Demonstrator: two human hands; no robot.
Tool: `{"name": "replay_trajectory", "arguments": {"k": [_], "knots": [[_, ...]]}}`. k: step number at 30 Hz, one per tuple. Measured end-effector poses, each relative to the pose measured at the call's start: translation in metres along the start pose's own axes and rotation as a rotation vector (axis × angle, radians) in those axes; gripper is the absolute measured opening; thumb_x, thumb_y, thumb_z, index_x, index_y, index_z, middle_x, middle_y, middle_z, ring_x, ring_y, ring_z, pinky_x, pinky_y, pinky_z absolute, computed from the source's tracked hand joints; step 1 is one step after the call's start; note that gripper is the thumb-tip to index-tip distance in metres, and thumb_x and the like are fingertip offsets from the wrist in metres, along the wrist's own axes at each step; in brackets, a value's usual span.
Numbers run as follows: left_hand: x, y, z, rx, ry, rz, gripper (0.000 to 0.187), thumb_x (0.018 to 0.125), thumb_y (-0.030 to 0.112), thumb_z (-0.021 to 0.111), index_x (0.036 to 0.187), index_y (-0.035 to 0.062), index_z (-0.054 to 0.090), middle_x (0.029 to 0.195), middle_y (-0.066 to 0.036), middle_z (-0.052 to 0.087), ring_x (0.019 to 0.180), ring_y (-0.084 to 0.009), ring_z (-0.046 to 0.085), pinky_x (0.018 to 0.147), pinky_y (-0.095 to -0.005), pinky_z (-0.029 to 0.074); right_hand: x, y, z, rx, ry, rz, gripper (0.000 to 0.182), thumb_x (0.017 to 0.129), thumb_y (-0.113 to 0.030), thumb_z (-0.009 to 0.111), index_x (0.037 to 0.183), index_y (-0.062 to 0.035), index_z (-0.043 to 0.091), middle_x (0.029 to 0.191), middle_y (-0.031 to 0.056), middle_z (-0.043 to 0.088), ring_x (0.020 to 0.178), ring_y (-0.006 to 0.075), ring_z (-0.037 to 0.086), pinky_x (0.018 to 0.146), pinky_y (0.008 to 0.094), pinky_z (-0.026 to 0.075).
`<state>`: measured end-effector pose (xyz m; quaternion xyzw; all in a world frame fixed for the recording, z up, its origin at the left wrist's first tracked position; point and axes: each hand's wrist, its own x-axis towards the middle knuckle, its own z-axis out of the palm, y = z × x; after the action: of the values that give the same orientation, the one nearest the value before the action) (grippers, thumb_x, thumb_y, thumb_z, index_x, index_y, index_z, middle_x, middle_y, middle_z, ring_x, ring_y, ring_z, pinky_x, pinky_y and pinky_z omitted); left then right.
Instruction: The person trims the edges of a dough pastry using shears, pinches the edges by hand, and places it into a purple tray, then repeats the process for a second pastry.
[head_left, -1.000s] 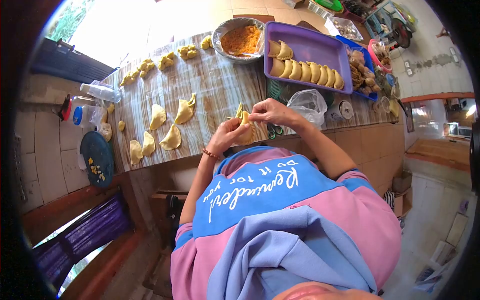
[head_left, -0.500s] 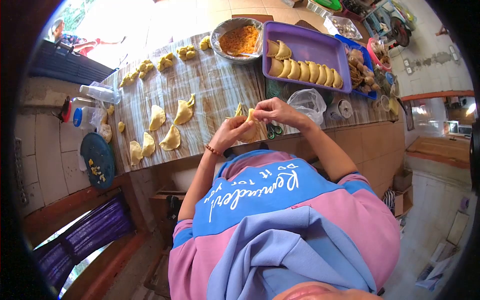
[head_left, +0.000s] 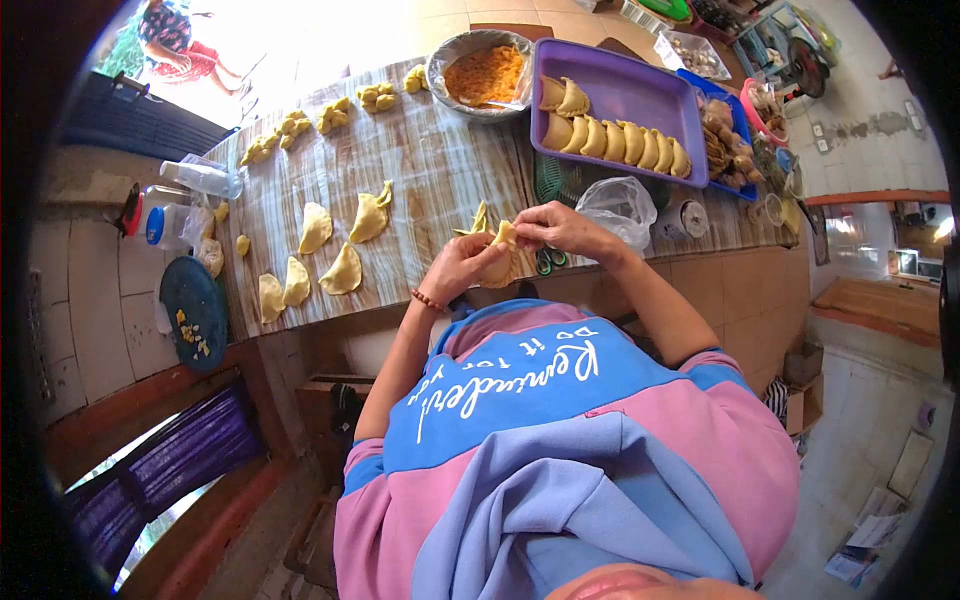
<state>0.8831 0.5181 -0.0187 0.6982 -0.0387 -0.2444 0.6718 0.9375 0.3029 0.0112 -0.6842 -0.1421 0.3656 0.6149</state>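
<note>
Near the table's front edge, my left hand is closed round a filled dough pastry. The fingers of my right hand pinch the upper edge of that same pastry. A strip of dough trimmings lies just behind my left hand. Green-handled scissors rest beside the pastry, under my right wrist. To the left on the table are several half-moon pastries, among them one with a loose dough strip at its tip.
A purple tray holds a row of pastries, beside a bowl of orange filling. Dough lumps line the table's back edge. A plastic bag lies right of my hands. A person sits outside at the upper left.
The view has shifted slightly, and more of the person outside now shows. Both hands remain on the pastry, with only slight finger movement.
</note>
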Motion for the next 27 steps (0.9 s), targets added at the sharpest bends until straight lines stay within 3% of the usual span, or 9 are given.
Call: {"name": "replay_trajectory", "arguments": {"k": [3, 6, 12, 15, 21, 24, 27], "knots": [[-0.002, 0.005, -0.001, 0.075, -0.034, -0.015, 0.038, 0.088, 0.033, 0.061, 0.098, -0.0040, 0.064, 0.076, -0.003, 0.062, 0.073, -0.0063, 0.053, 0.064, -0.0252, 0.046, 0.004, -0.009, -0.003, -0.233, -0.045, 0.058, 0.022, 0.086, -0.023, 0.064, 0.088, -0.0012, 0.066, 0.072, 0.0015, 0.062, 0.066, 0.0072, 0.055, 0.062, 0.0235, 0.045], [-0.002, 0.009, -0.004, 0.122, -0.047, -0.063, 0.036, 0.088, 0.029, 0.062, 0.102, -0.0038, 0.065, 0.084, 0.001, 0.061, 0.079, -0.0057, 0.052, 0.068, -0.0235, 0.044, 0.011, -0.008, 0.004, -0.291, 0.001, -0.108, 0.023, 0.084, -0.022, 0.066, 0.089, 0.0004, 0.064, 0.073, 0.0015, 0.062, 0.068, 0.0080, 0.055, 0.063, 0.0248, 0.046], [-0.001, 0.018, -0.005, 0.221, 0.003, -0.077, 0.039, 0.087, 0.032, 0.063, 0.102, -0.0044, 0.065, 0.084, -0.002, 0.063, 0.079, -0.0068, 0.053, 0.070, -0.0251, 0.046, 0.017, -0.009, 0.004, -0.136, 0.004, -0.093, 0.022, 0.084, -0.022, 0.066, 0.086, 0.0001, 0.064, 0.072, -0.0009, 0.060, 0.066, 0.0069, 0.053, 0.058, 0.0251, 0.044], [0.005, 0.014, -0.006, 0.219, 0.054, -0.001, 0.044, 0.084, 0.036, 0.063, 0.105, -0.0019, 0.064, 0.077, -0.013, 0.065, 0.071, -0.0125, 0.060, 0.064, -0.0293, 0.048, 0.016, -0.015, -0.002, -0.091, 0.025, -0.041, 0.021, 0.085, -0.022, 0.065, 0.086, -0.0012, 0.064, 0.072, -0.0021, 0.059, 0.065, 0.0049, 0.051, 0.056, 0.0226, 0.042], [0.010, 0.020, -0.005, 0.262, 0.097, 0.056, 0.045, 0.084, 0.037, 0.063, 0.105, -0.0022, 0.064, 0.080, -0.017, 0.067, 0.075, -0.0176, 0.065, 0.067, -0.0303, 0.049, 0.018, -0.018, -0.011, -0.094, -0.003, -0.024, 0.020, 0.086, -0.022, 0.063, 0.084, -0.0022, 0.064, 0.067, -0.0026, 0.057, 0.063, 0.0040, 0.049, 0.054, 0.0220, 0.040], [0.008, 0.031, -0.004, 0.318, 0.060, 0.001, 0.043, 0.086, 0.033, 0.064, 0.106, -0.0043, 0.063, 0.082, -0.006, 0.065, 0.079, -0.0078, 0.055, 0.069, -0.0260, 0.047, 0.012, -0.019, -0.005, -0.319, 0.101, -0.143, 0.020, 0.090, -0.020, 0.060, 0.087, -0.0007, 0.062, 0.070, -0.0033, 0.057, 0.062, 0.0037, 0.048, 0.055, 0.0206, 0.040], [0.011, 0.027, -0.003, 0.329, 0.038, -0.013, 0.043, 0.086, 0.033, 0.064, 0.106, -0.0050, 0.062, 0.082, -0.006, 0.064, 0.078, -0.0076, 0.055, 0.069, -0.0264, 0.047, 0.009, -0.012, -0.004, -0.318, 0.123, -0.075, 0.020, 0.090, -0.020, 0.060, 0.087, -0.0001, 0.062, 0.069, -0.0025, 0.057, 0.062, 0.0041, 0.048, 0.055, 0.0213, 0.040]]}}
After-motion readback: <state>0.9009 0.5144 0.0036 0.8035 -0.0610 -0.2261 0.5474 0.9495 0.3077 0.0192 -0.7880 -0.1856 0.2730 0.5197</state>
